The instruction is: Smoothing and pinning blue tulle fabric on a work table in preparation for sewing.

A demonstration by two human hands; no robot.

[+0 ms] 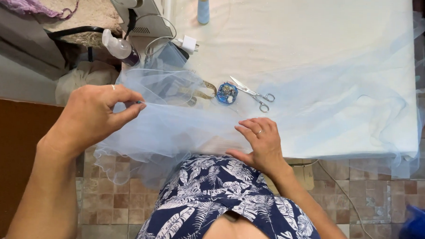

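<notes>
- Head view: looked down on a white-covered desk (319,24) with pale blue tulle (174,127) spread over its near edge and spilling down toward a tiled floor (120,201).
- Left hand (97,113) raised at the left end of the tulle, thumb and forefinger pinched shut on a gathered edge of it, ring showing on one finger.
- Right hand (261,140) laid palm-down on the tulle at the desk's near edge, fingers spread narrow and pressing the fabric flat, gripping nothing that could be seen; ring on one finger.
- Tulle stretched between the two hands, bunched thick under the left, thinner and flatter toward the right, running on to the desk's far right edge.
- Scissors (253,93) lying shut on the desk just beyond the right hand, apart from it.
- Small round blue tin (227,93) just left of the scissors, under a thin veil of tulle.
- Pale blue thread spool (203,8) upright at the back of the desk, well apart from both hands.
- White sewing machine (141,11) at the back left, a white charger plug (189,43) beside it.
- Spray bottle (118,46) tilted near the machine.
- Blue leaf-print dress (219,200) below, between the arms.
</notes>
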